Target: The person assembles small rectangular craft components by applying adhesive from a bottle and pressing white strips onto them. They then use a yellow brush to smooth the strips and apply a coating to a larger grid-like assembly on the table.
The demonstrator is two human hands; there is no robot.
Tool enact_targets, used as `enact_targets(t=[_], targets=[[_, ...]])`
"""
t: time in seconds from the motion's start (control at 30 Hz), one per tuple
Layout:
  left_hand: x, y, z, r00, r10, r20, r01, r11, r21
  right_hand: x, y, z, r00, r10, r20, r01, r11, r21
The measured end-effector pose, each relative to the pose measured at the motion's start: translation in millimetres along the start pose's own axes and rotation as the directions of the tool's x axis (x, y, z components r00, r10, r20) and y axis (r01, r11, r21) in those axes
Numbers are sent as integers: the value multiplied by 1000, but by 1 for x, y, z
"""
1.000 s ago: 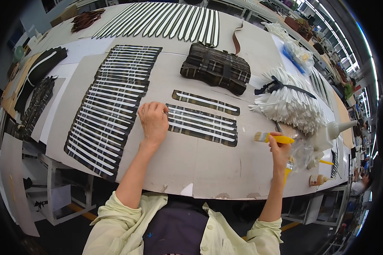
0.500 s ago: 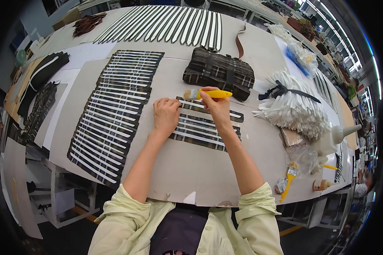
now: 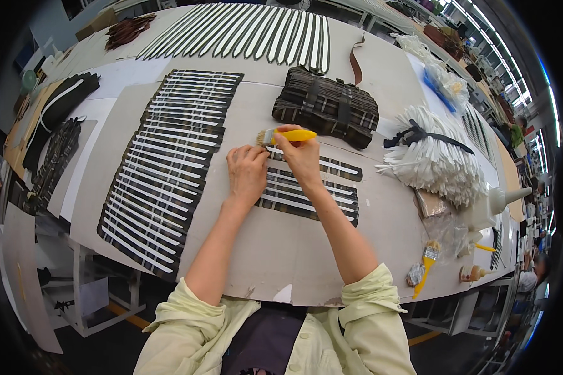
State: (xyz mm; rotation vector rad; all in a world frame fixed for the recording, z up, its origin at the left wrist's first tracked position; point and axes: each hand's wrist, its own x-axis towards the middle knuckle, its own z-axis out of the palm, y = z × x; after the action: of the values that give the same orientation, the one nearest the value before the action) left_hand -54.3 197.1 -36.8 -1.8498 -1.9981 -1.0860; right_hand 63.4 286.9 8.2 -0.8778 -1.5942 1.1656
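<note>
Here, the right hand [image 3: 301,156] clasps a yellow-handled paintbrush [image 3: 301,135]; the half-curled left hand [image 3: 246,175], grip unclear, meets a plaid strip [image 3: 341,168].

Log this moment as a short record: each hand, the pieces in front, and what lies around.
Left hand: at the left end of a lone plaid strip; exact contact unclear
Right hand: holds a yellow-handled brush, bristles pointing left
Nearer the person: a group of plaid strips
Left: a larger block of striped pieces
Beyond: a dark plaid bundle
Right: a white bundle tied with black, a second brush
</note>
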Motion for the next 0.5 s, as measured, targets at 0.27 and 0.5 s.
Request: enact_targets(t=[0.27, 0.5], targets=[[-2, -2, -2, 999, -40, 26, 39, 999, 8, -2, -1, -29, 995, 41, -89, -50, 993, -110], [-4, -1, -2, 997, -68, 37, 66, 997, 33, -5, 6, -31, 991, 123, -60, -129, 986, -109]])
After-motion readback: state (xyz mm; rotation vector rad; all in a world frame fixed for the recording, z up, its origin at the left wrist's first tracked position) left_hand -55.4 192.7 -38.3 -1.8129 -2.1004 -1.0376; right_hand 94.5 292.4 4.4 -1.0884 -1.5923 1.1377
